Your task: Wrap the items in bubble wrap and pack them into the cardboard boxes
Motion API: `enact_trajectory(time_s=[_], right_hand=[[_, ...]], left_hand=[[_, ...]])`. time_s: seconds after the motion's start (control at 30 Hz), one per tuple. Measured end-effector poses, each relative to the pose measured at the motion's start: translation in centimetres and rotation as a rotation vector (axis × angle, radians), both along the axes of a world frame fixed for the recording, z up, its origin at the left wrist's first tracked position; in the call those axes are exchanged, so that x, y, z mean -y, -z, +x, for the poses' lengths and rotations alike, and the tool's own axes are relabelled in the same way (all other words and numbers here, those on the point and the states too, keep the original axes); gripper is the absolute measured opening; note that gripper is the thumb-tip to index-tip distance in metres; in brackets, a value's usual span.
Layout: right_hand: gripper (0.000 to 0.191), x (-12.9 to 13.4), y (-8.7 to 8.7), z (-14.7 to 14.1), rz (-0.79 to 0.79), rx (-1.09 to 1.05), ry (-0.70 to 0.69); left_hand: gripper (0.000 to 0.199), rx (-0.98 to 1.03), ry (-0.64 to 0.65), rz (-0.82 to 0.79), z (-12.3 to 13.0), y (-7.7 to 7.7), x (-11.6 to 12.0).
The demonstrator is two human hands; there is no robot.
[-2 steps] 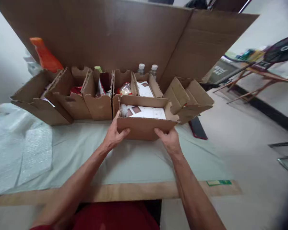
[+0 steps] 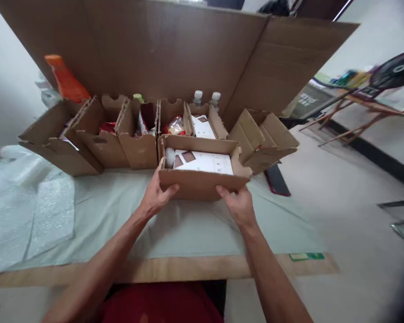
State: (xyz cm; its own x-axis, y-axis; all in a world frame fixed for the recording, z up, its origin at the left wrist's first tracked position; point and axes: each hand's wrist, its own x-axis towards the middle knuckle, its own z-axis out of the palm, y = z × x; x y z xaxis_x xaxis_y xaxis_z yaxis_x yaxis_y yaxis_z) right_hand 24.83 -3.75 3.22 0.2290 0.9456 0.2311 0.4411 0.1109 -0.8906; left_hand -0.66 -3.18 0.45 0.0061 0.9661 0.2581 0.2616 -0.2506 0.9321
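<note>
A small open cardboard box (image 2: 202, 185) is held crosswise between my two hands, in front of a row of similar boxes. My left hand (image 2: 156, 192) grips its left end, thumb on the near wall and fingers mostly hidden behind the end. At the right end my right hand (image 2: 238, 202) does the same, its thumb also against the near wall. Inside the box lies a white flat piece (image 2: 205, 162) with brown window-like squares, beside some clear bubbly wrap (image 2: 170, 157). Whether the box's underside touches the cloth, I cannot tell.
Upright cardboard bins (image 2: 138, 146) hold red packets and a white piece. More bins (image 2: 264, 141) stand at the right, near a dark flat object (image 2: 278, 180). Bubble wrap (image 2: 30, 206) covers the table's left. Behind are an orange bottle (image 2: 67, 80), clear bottles and a tall cardboard panel (image 2: 148, 49).
The held box has come slightly nearer to me and a little left, with both hands still on it. The view has shifted slightly.
</note>
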Motion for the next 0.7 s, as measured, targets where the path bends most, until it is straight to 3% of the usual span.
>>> enact_trajectory(time_s=[0.1, 0.17, 0.27, 0.37, 0.43, 0.5, 0.6, 0.7], right_hand=[[0.040, 3.7, -1.6, -1.7, 0.084, 0.066, -0.041], [0.039, 4.1, -4.1, -3.7, 0.135, 0.086, -0.101], [0.043, 2.2, -8.7, -5.6, 0.223, 0.057, -0.192], [0.045, 0.8, -11.5, -4.2, 0.323, 0.083, -0.119], [0.041, 1.7, -11.5, -2.0, 0.339, 0.152, 0.023], [0.037, 3.6, -10.5, -0.3, 0.322, 0.188, 0.119], [0.033, 5.9, -9.0, -1.1, 0.273, 0.225, -0.015], [0.032, 4.4, -9.2, -4.9, 0.247, 0.143, -0.235]], left_hand=[[0.068, -0.040, -0.063, -0.017, -2.4, -1.7, 4.4], [0.064, -0.097, -0.150, -0.027, -4.6, -4.1, 6.0], [0.060, -0.154, -0.266, 0.038, -6.3, -8.7, 4.8], [0.069, -0.080, -0.177, 0.242, -4.6, -11.3, 2.3], [0.068, -0.053, -0.068, 0.289, -2.6, -10.9, 2.2], [0.061, -0.100, -0.034, 0.251, -1.2, -9.4, 4.2], [0.054, -0.144, -0.135, 0.111, -2.2, -7.5, 8.8], [0.044, -0.220, -0.323, 0.041, -6.0, -9.0, 10.2]])
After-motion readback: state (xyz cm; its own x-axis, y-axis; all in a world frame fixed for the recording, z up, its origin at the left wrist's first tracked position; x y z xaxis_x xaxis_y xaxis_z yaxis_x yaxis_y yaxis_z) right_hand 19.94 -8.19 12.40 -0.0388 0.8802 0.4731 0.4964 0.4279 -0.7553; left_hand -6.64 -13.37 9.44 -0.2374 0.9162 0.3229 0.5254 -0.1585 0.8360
